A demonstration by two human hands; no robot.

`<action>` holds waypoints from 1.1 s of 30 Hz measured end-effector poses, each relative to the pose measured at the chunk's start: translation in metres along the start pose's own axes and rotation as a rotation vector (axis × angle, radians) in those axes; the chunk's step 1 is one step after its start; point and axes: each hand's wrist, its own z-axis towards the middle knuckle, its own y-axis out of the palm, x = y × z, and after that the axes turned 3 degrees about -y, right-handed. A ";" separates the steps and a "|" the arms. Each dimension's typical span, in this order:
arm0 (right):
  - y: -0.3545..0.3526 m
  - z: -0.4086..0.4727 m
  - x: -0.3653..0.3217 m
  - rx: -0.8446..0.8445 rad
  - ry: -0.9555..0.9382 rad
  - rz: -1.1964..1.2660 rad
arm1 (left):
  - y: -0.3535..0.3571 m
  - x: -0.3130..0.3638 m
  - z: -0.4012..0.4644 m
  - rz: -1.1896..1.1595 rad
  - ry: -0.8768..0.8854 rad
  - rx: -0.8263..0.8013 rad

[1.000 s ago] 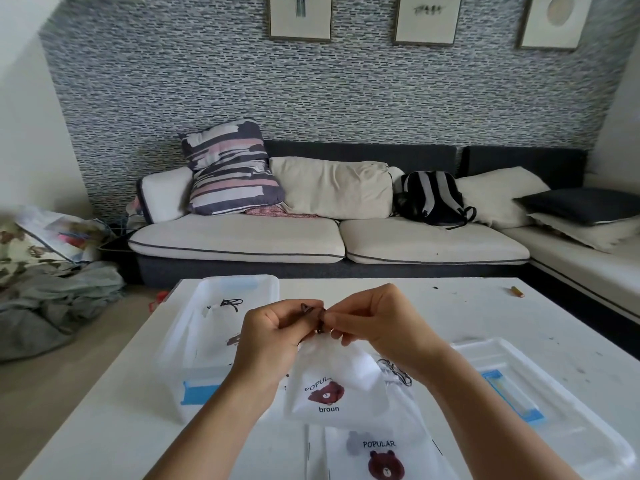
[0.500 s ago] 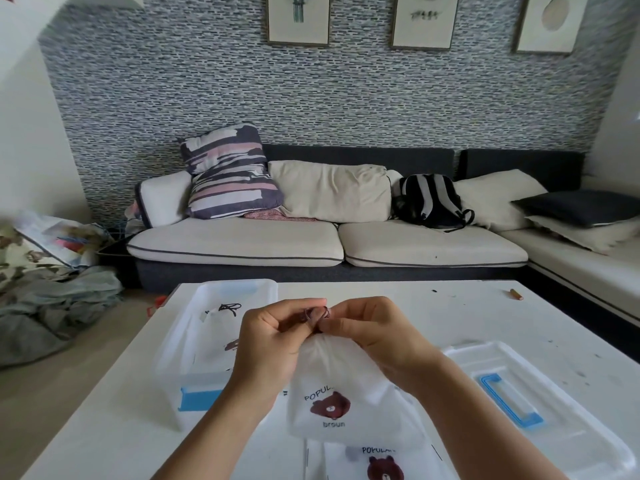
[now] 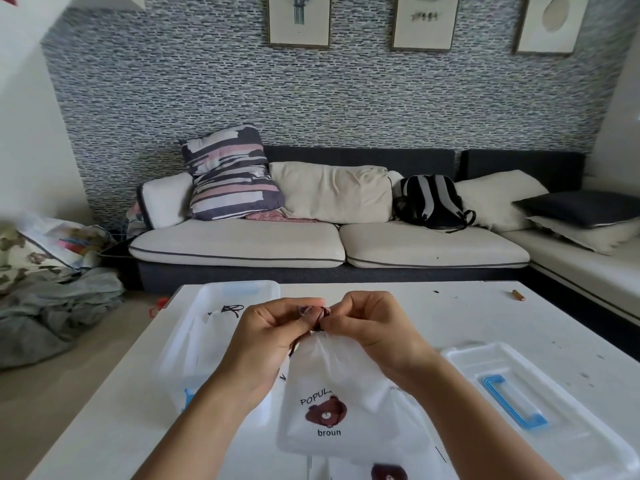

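White drawstring pouch (image 3: pixel 334 386) hangs over the table (image 3: pixel 450 306), neck gathered, left hand (image 3: pixel 273 337) and right hand (image 3: pixel 377 327) both pinching its dark cord (image 3: pixel 319 317); likely risk: an uneven pull slips the cord from the fingertips and the neck reopens; print reads "POPUL" and "broun" around a bear face.

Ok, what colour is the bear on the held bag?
Dark brown bear on the white bag; head view.
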 end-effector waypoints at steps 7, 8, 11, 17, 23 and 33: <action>0.011 -0.001 -0.002 0.162 -0.059 -0.195 | 0.006 -0.005 -0.002 0.100 0.105 0.064; 0.013 -0.001 -0.003 0.184 -0.076 -0.166 | 0.007 -0.005 -0.002 0.080 0.107 0.075; 0.017 -0.002 -0.005 0.241 -0.080 -0.033 | 0.012 -0.005 -0.003 0.097 0.149 0.099; -0.003 0.000 -0.009 0.030 0.174 0.349 | 0.011 -0.003 -0.002 0.102 0.183 0.120; -0.014 -0.002 0.000 -0.164 0.214 0.391 | 0.007 -0.002 -0.004 0.009 0.108 0.000; -0.022 -0.001 -0.005 -0.132 0.119 0.415 | 0.002 0.001 -0.003 0.068 0.147 0.027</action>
